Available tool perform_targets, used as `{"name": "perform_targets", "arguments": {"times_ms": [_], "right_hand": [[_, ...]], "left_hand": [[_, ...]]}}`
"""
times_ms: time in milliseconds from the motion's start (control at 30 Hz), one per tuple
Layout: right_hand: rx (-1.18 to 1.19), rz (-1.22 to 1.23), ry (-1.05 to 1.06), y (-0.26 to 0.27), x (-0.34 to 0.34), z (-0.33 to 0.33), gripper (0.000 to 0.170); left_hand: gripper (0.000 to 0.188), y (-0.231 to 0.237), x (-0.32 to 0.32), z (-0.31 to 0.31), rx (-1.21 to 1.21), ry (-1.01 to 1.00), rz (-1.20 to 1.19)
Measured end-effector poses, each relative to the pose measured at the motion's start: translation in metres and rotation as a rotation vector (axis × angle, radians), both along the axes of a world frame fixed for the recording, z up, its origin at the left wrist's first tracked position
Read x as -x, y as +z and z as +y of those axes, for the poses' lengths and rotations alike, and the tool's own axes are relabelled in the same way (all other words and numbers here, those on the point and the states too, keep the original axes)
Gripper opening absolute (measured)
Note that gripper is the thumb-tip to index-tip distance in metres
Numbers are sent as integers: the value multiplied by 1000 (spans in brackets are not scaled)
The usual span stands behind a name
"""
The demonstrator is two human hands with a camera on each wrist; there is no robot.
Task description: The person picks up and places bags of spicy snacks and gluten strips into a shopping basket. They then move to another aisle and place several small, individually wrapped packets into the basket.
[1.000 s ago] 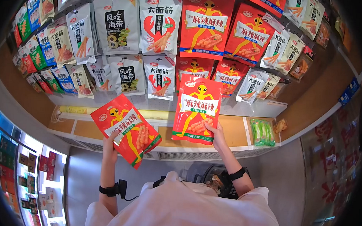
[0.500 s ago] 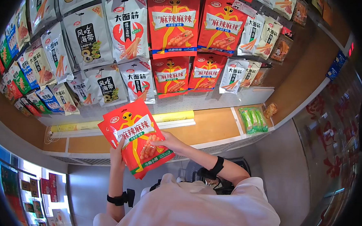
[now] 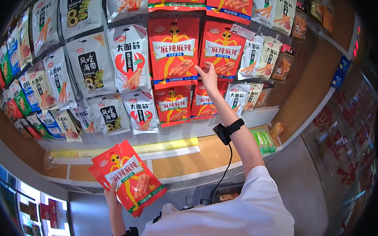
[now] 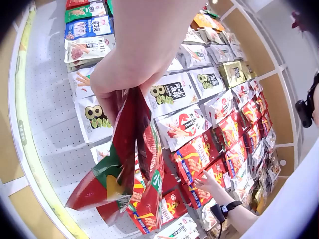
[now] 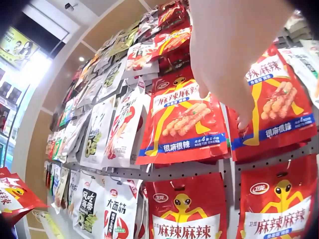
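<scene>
My left hand (image 3: 111, 195) grips overlapping red snack bags (image 3: 128, 179) with a yellow cartoon figure and a green bottom band, held low in front of the rack. In the left wrist view these bags (image 4: 112, 174) hang edge-on below the fingers. My right hand (image 3: 209, 79) is raised to the rack with fingers parted, at the gap between two hanging red bags with blue bottom bands, the left one (image 3: 174, 53) and the right one (image 3: 222, 47). In the right wrist view the fingertips lie right at the facing edges of the left bag (image 5: 182, 119) and right bag (image 5: 274, 109).
More red bags (image 3: 172, 104) hang in the row below. White lobster-print bags (image 3: 130, 57) and grey seaweed bags (image 3: 91, 63) hang to the left, slim white packs (image 3: 250, 57) to the right. Below runs a wooden ledge (image 3: 182, 162) with a yellow roll (image 3: 166, 146) and a green pack (image 3: 262, 141).
My right hand has left the bag it brought to the left hand and moved up to the hanging bags. The left hand keeps the bags together, slightly lower. The head view has shifted.
</scene>
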State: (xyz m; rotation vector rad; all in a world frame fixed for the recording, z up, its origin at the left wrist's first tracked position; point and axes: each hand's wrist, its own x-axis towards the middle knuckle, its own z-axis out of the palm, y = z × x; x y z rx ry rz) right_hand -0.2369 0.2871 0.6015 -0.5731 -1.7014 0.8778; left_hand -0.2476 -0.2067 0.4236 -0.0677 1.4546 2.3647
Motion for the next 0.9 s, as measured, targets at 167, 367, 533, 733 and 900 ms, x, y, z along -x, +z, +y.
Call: {"name": "perform_targets", "arguments": {"times_ms": [167,367,533,733,900], "right_hand": [[258,-35,415,7,16,-9,39],[274,275,568,-4,37,-17,21],[220,399,513,21,-10,-46,20],[271,530,546,35,-107,-34,23],[294,500,391,-5,-185,-7,24]], "left_hand": [[34,-5,-1,-19,-13,63,28],[35,-3,-1,-30,11,110,31],[35,-7,-3,-36,-25,73,52],[31,-6,-5,-33,-14,95,-3],[32,-13,0,-24,10,22,-23]]}}
